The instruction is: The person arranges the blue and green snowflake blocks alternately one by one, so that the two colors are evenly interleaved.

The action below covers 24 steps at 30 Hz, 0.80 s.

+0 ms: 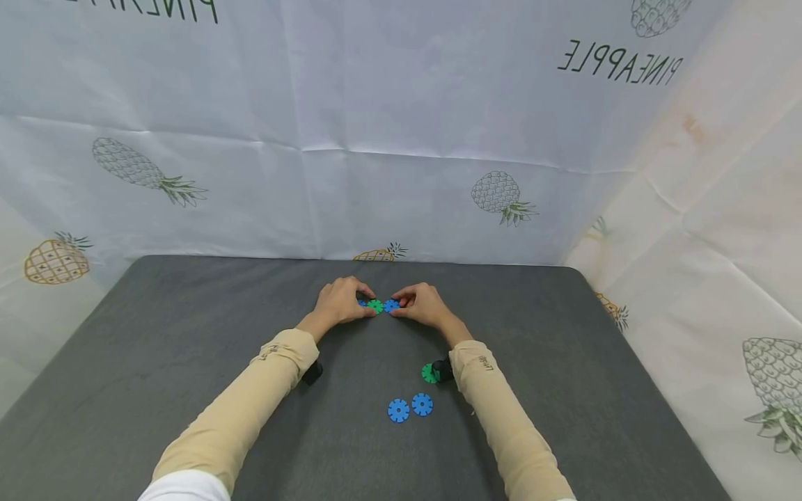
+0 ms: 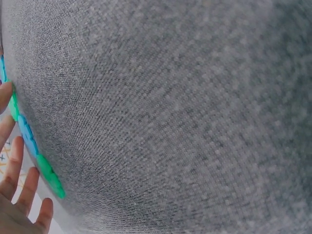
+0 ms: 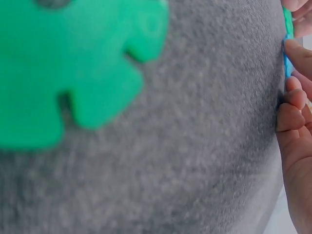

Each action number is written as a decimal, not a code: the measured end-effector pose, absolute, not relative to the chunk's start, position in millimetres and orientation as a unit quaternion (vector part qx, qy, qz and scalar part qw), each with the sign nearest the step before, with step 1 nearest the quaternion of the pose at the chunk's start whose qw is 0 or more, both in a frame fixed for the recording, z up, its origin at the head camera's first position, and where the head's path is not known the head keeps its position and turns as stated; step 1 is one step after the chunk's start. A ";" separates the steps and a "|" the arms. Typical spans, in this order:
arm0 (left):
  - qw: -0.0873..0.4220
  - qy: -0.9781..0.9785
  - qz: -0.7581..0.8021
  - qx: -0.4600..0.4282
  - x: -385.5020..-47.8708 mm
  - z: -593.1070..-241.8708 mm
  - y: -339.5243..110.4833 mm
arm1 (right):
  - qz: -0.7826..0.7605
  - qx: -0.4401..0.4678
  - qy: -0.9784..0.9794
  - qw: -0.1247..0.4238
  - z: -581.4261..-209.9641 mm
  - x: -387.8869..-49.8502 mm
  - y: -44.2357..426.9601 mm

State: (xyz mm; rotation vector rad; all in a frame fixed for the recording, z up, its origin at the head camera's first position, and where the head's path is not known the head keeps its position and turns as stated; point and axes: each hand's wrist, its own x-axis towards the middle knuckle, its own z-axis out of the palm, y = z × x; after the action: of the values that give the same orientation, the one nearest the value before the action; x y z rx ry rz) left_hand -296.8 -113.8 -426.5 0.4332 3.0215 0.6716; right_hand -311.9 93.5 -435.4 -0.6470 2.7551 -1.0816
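Note:
Near the far edge of the table both hands meet at a row of notched plastic discs. The left hand pinches a green disc between thumb and fingers; part of a blue disc shows under that hand. The right hand pinches a blue disc at the green disc's right side. The left wrist view shows the row edge-on, with a blue disc and a green disc beside the left hand's fingers. In the right wrist view, the right hand's fingers are curled.
Two blue discs lie nearer on the grey table. Another green disc lies beside the right wrist's black camera. A pineapple-print cloth hangs behind the table.

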 end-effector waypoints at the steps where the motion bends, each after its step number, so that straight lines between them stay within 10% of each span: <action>1: 0.007 0.966 0.218 0.140 -296.8 -426.6 -113.8 | -0.361 -0.214 0.906 0.058 -434.9 -311.8 95.4; 24: -0.021 0.952 0.259 0.163 -296.8 -431.8 -100.4 | -0.524 -0.248 0.808 0.101 -429.9 -280.9 133.9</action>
State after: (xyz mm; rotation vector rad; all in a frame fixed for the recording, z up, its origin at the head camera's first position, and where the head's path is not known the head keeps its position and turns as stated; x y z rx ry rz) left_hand -296.8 -100.4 -431.8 0.5180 3.0314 0.8258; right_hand -280.9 133.9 -429.9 -0.7324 2.3879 -1.5488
